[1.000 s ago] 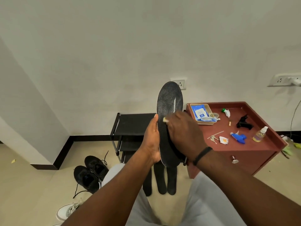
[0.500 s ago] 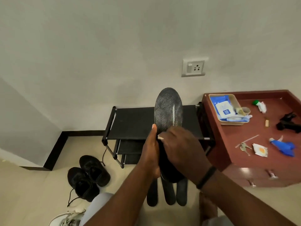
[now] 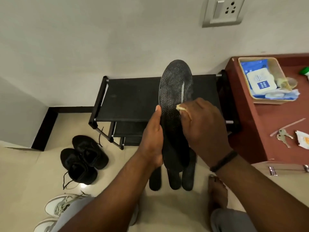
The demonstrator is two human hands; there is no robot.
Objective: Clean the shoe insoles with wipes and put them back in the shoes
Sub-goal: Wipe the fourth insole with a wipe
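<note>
- Holding a dark textured foam insole (image 3: 175, 101) upright in the head view, the left hand (image 3: 153, 139) grips its left edge, thumb straight along the rim and the other fingers wrapped behind it.
- The right hand (image 3: 204, 128) has its fingers curled together, pinching a small crumpled pale wipe (image 3: 179, 107) against the face of the insole about halfway up; a black band sits on that wrist.
- A pale streak runs down the upper part of the insole, just above the wipe.
- Three more dark insoles (image 3: 172, 180) lie side by side on the beige tiled floor (image 3: 25, 173), directly below the held one.
- A pair of black lace-up shoes (image 3: 83, 158) rests on the floor to the left, near a black fabric-and-metal shoe rack (image 3: 130, 97) against the wall.
- White lace-up sneakers (image 3: 58, 206) show at the lower left edge.
- On the reddish-brown wooden counter (image 3: 270, 118) to the right, a tan rectangular tray (image 3: 270, 102) holds a blue-and-white pack of wipes (image 3: 260, 81); a set of silver keys (image 3: 283, 135) lies nearer the front.
</note>
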